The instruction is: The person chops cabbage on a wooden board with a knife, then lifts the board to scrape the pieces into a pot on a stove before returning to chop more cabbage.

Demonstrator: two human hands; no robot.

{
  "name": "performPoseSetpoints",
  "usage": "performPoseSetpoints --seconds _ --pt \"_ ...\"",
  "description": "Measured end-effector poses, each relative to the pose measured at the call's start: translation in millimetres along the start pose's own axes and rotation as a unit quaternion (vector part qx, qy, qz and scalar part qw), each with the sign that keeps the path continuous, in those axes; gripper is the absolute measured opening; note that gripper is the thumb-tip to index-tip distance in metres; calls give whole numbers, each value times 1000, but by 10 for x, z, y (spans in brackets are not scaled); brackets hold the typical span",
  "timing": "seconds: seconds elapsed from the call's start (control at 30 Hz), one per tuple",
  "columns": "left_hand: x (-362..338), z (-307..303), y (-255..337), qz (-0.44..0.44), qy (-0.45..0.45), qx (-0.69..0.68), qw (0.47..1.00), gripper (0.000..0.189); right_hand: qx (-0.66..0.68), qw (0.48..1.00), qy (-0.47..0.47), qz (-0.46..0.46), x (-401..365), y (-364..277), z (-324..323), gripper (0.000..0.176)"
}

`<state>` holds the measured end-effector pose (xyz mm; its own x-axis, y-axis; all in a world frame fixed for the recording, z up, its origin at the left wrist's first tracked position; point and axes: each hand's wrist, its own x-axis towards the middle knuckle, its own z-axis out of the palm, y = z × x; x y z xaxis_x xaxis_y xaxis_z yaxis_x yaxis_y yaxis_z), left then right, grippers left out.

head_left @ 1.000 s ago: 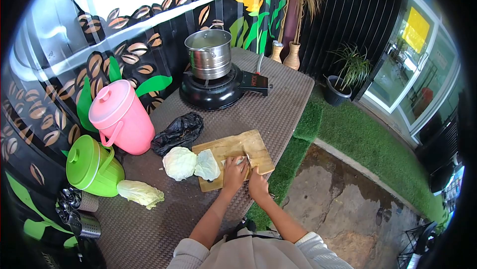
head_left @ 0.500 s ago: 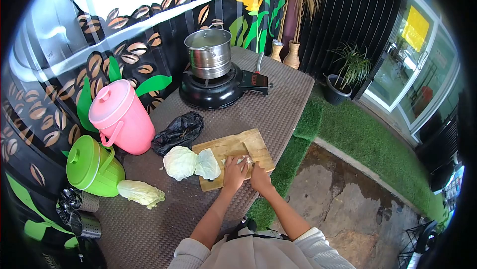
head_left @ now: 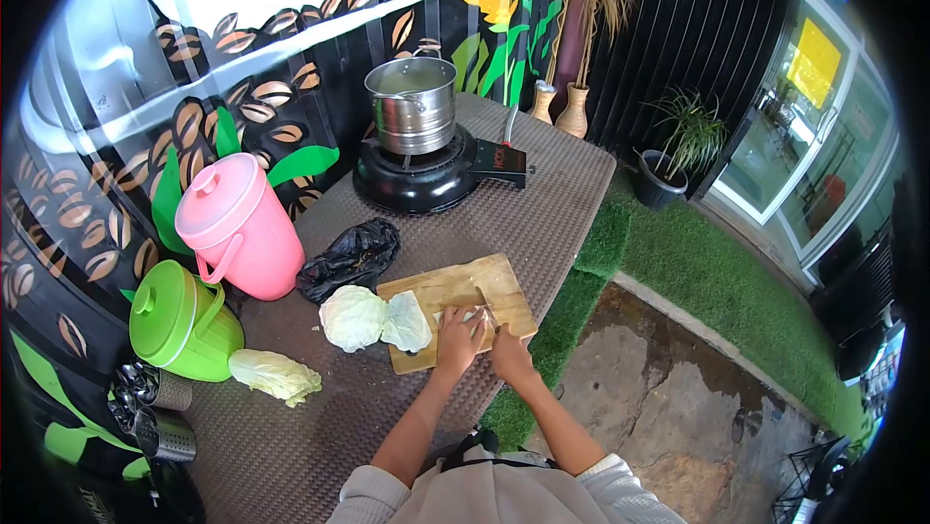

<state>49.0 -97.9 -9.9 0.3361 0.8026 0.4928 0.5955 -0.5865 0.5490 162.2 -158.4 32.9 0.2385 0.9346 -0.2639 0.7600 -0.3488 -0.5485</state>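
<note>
A wooden cutting board [head_left: 436, 287] lies at the table's near right edge. My right hand [head_left: 511, 354] is closed round the handle of a knife [head_left: 485, 303], whose blade points away from me across the board. Just left of the blade, my left hand [head_left: 458, 342] presses its fingers down on a pale piece of cabbage, mostly hidden under them. Small pale bits [head_left: 503, 324] lie by the knife. A loose cabbage leaf [head_left: 406, 322] rests on the board's left side, against a round head of cabbage [head_left: 352, 319] standing on the table.
Behind the board is a crumpled black plastic bag [head_left: 351, 258]. A steel pot [head_left: 412, 115] stands on a black portable stove [head_left: 412, 183] farther back. Left are a pink lidded jug [head_left: 254, 233], a green one [head_left: 199, 330], a napa cabbage [head_left: 274, 376] and utensil holders [head_left: 170, 437].
The knife blade stands a little more upright in view, and my right hand has shifted slightly. My left hand stays on the cabbage piece. The whole view has moved slightly.
</note>
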Motion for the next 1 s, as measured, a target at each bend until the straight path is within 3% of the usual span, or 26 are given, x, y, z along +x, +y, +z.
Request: performPoseSetpoints --seconds 0.1,0.33,0.53,0.73,0.83,0.93,1.0 --pt "-4 14 0 -10 -2 -3 1000 25 -9 997 80 20 -15 31 272 30" --pt "-6 25 -13 -11 1 -10 1000 25 2 999 3 -36 198 178 107 32" --pt "15 -10 16 -10 5 -23 1000 23 18 997 77 15 -3 18 236 25" --pt "7 -6 11 -4 7 -1 1000 24 9 999 7 -38 124 149 79 29" --pt "15 -27 14 -14 -2 -12 1000 25 -8 998 70 1 -62 42 158 28" --pt "9 9 -1 -23 -11 -30 999 27 18 999 38 34 -32 -84 111 27" --pt "-21 15 -19 -22 -9 -30 999 27 -12 999 34 3 30 -45 76 25"
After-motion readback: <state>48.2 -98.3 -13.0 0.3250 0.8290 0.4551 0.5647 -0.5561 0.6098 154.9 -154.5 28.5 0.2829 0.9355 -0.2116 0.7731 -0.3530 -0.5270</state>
